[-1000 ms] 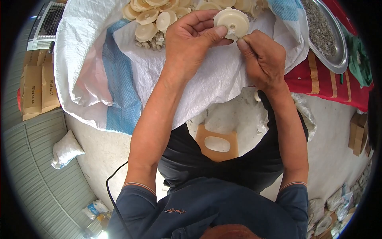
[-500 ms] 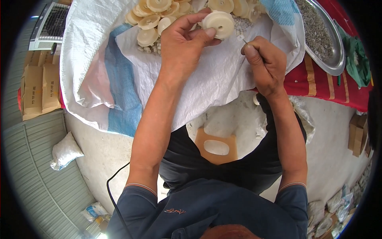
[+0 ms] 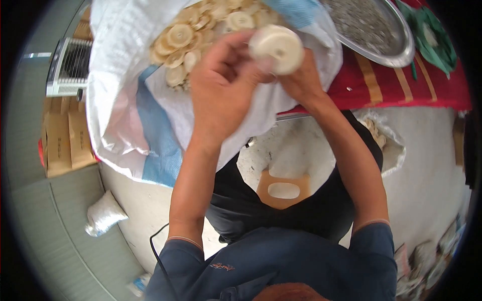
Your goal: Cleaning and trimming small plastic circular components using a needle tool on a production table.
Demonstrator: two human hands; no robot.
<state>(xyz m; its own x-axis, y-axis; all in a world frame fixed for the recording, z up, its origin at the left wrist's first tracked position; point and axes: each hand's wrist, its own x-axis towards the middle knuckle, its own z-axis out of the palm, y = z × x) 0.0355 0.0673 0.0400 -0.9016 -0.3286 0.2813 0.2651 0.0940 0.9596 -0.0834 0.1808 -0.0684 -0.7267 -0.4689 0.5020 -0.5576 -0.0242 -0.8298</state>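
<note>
My left hand [image 3: 223,83] grips a round cream plastic wheel [image 3: 283,47] between thumb and fingers, raised over a white and blue woven sack [image 3: 163,160]. A small hole shows at the wheel's centre, and motion smears its outline. My right hand [image 3: 304,83] is right behind the wheel, at its right side. The wheel hides those fingers, so I cannot see what they hold or touch. Beyond my hands, many similar cream wheels [image 3: 179,35] lie piled on the sack.
A metal tray [image 3: 409,52] of small grey pieces sits at the far right on a red cloth [image 3: 346,98], beside a green bag [image 3: 434,40]. Cardboard boxes [image 3: 63,135] and a grilled appliance [image 3: 70,67] stand left. A tan stool [image 3: 266,195] shows between my legs.
My right hand, which pinched a thin pin-like thing apart from the wheel, has moved left behind it. The left hand still holds the wheel. The whole view has shifted.
</note>
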